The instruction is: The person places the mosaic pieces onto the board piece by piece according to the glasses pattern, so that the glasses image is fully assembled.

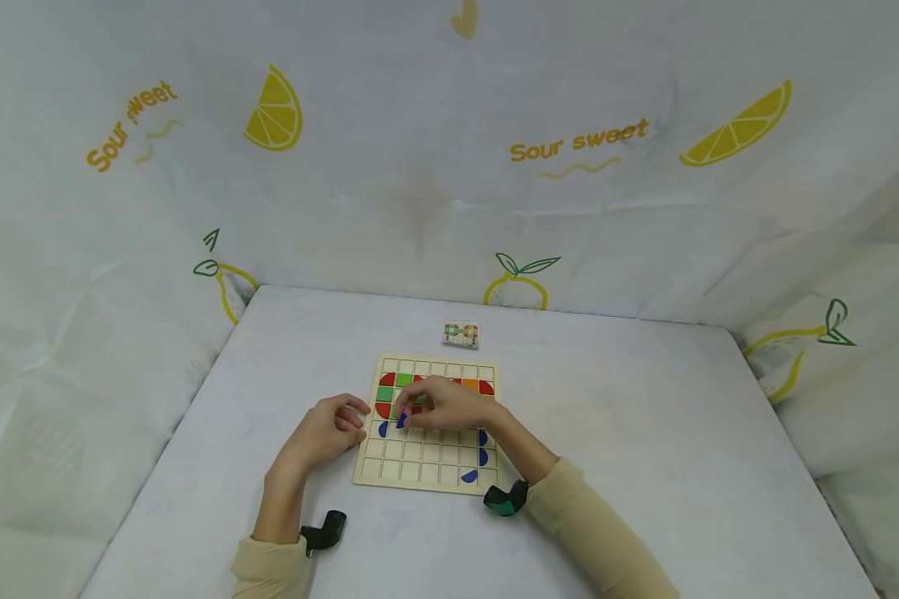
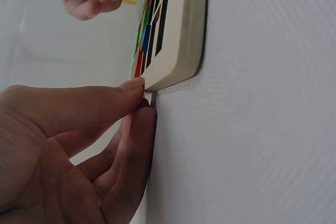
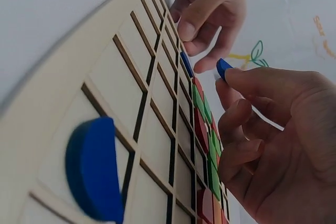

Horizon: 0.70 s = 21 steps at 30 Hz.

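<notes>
A wooden grid board (image 1: 412, 452) lies flat before me with red, green and orange pieces in its upper rows. Between thumb and forefinger my right hand (image 1: 445, 403) pinches a blue half-round piece (image 3: 224, 68), held just above the board's left side. My left hand (image 1: 333, 428) rests its thumb and fingertips at the board's left edge, fingers loosely bent. Other blue half-round pieces sit in cells: one (image 1: 383, 429) at the left, one (image 1: 483, 457) in the right column and one (image 1: 469, 477) in the bottom row. My right hand hides part of the coloured rows.
Behind the board stands a small card (image 1: 461, 334) with a coloured grid pattern. The white table (image 1: 629, 433) extends to both sides. A cloth (image 1: 389, 166) with lemon prints hangs at the back. Black wrist devices (image 1: 328, 531) show near both forearms.
</notes>
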Motion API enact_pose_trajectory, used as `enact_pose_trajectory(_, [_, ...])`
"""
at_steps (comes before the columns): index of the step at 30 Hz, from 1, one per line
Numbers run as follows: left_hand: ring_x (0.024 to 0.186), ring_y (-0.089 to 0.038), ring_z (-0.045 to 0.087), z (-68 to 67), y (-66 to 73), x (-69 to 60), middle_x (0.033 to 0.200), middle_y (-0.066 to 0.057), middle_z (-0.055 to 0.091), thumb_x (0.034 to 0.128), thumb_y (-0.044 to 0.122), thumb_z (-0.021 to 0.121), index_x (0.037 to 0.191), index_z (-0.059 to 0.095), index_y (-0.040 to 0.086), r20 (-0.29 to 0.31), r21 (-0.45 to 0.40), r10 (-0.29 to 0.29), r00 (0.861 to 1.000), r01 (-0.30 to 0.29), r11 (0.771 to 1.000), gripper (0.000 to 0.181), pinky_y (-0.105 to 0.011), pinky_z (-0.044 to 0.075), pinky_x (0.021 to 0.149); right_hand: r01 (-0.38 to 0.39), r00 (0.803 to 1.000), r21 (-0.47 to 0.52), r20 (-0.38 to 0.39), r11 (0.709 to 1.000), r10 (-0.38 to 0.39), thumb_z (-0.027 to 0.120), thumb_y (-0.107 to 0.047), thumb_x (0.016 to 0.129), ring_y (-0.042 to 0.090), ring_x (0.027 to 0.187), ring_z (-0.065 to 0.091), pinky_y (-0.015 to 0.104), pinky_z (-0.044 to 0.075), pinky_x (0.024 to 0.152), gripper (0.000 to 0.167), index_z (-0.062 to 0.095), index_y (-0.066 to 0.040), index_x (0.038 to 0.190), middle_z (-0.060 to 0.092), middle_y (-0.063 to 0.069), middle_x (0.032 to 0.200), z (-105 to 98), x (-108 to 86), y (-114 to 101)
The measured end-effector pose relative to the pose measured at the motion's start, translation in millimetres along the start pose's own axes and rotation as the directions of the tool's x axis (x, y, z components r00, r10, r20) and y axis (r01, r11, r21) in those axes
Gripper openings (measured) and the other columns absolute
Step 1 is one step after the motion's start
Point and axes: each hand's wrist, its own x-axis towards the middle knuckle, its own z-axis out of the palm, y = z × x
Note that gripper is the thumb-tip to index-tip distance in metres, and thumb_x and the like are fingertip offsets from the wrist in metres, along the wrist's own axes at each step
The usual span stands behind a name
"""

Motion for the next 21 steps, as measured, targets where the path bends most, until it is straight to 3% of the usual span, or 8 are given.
enact_pose_trajectory(5, [0.081,-0.017,0.062,-0.2,-2.0,1.0,0.095,-0.008,0.070,0.0912,-0.002,0.078,0.121,0.073,0.002,0.004,-0.002,0.004,1.000,-0.004,1.000,0.030,-0.027,0.053,0.072,-0.008,1.000,-0.015,-0.019,1.000,0.007,0.078,-0.013,0.098,0.006,0.083,0.061,0.019,0.050,0.074,0.011,0.074,-0.010,0.108,0.074,-0.001,0.098,5,9.2,-3])
enact_pose_trajectory(10, [0.081,-0.016,0.064,-1.4,-3.4,2.5,0.094,-0.008,0.070,0.0908,-0.002,0.078,0.121,0.073,0.002,0.008,-0.004,0.006,1.000,-0.006,1.000,0.031,-0.026,0.052,0.072,0.035,0.999,0.015,-0.001,0.999,-0.035,0.077,-0.008,0.097,0.007,0.073,0.059,0.019,0.049,0.067,0.010,0.076,-0.006,0.107,0.076,0.005,0.097,11,17.1,-6])
enact_pose_trajectory(15, [0.080,-0.015,0.065,-3.7,-4.1,3.2,0.094,-0.008,0.071,0.0900,-0.002,0.078,0.120,0.073,0.002,0.022,-0.014,0.030,0.999,-0.030,0.999,0.031,-0.026,0.052,0.072,0.055,0.998,0.013,0.033,0.998,-0.055,0.071,-0.003,0.099,0.004,0.057,0.046,0.018,0.043,0.060,0.012,0.078,-0.007,0.108,0.076,0.006,0.096,17,24.4,-10])
enact_pose_trajectory(21, [0.081,-0.015,0.065,-5.5,-6.2,2.7,0.095,-0.008,0.071,0.0902,-0.003,0.076,0.121,0.073,0.002,0.036,-0.027,0.034,0.999,-0.033,0.999,0.031,-0.027,0.053,0.073,0.094,0.992,-0.067,0.095,0.993,-0.088,0.068,-0.005,0.102,0.004,0.067,0.051,0.016,0.044,0.067,0.015,0.082,-0.008,0.108,0.078,0.003,0.098,23,31.0,-15])
